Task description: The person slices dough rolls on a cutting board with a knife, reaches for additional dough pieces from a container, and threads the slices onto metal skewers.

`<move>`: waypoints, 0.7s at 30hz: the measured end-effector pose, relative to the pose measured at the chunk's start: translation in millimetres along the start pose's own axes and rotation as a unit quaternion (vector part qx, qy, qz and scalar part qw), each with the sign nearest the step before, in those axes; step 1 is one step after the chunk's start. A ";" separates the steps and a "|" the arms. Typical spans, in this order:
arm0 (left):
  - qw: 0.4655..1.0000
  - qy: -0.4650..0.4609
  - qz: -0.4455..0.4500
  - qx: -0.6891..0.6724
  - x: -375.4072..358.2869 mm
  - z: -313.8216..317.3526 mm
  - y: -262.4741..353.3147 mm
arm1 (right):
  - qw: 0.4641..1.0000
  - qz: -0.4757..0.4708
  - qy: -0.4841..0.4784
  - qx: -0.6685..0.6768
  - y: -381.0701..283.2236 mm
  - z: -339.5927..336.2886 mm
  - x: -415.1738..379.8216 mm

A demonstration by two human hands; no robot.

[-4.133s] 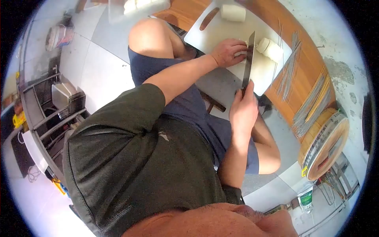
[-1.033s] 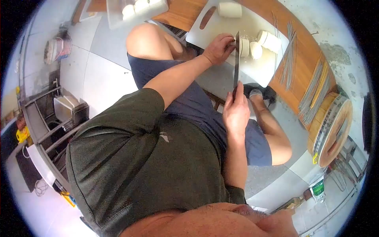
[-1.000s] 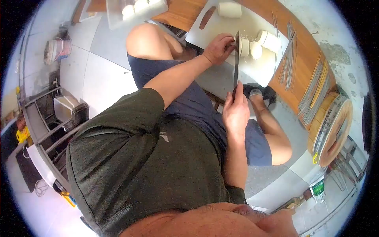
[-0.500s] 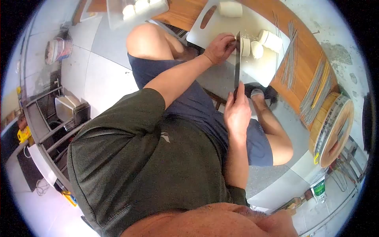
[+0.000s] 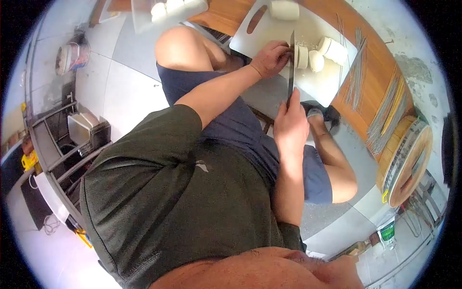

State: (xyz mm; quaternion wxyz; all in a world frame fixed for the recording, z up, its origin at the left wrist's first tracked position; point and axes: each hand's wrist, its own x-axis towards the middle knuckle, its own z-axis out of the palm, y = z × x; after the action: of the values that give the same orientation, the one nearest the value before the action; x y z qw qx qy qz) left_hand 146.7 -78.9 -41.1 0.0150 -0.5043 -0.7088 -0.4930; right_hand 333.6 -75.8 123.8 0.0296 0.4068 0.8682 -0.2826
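Note:
My right hand [image 5: 291,120] grips the handle of a long knife [image 5: 291,67], whose blade points away from me over the white cutting board [image 5: 269,41]. Just left of the blade is my left hand [image 5: 270,59], fingers curled; what they hold, if anything, is hidden. Right against the other side of the blade stand pale round slices [image 5: 301,57]. Beside them lie a rounded white piece [image 5: 314,61] and a thick white cylinder with a cut in it [image 5: 333,51]. Another white cylinder [image 5: 284,10] rests at the board's far edge.
Thin metal skewers [image 5: 357,72] and a bundle with yellow sticks [image 5: 387,108] lie on the wooden table [image 5: 370,58]. A clear tray [image 5: 144,17] with white pieces is at the upper left. A round wooden drum-like object [image 5: 406,161] stands at the right.
The knife and my right hand have moved slightly away from me, up in the view. My left hand stays nearly in place; the whole view has shifted a little.

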 end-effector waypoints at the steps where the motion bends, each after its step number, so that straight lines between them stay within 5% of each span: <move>1: 1.000 0.003 0.000 -0.001 1.3 0.3 -0.7 | 1.000 0.006 -0.005 -0.004 -3.3 -0.7 5.7; 16: 1.000 0.021 0.017 0.002 3.4 1.7 -2.0 | 0.999 0.016 -0.038 -0.012 -4.4 -5.0 22.9; 21: 0.999 0.000 -0.044 -0.012 -4.3 3.8 -2.1 | 1.000 0.016 -0.022 -0.011 8.3 2.2 -6.1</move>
State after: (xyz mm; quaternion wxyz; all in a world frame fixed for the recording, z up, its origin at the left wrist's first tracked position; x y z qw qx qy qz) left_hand 149.1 -79.1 -46.7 -0.0129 -0.4727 -0.7241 -0.5020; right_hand 343.3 -76.9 119.9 0.0575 0.4137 0.8639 -0.2816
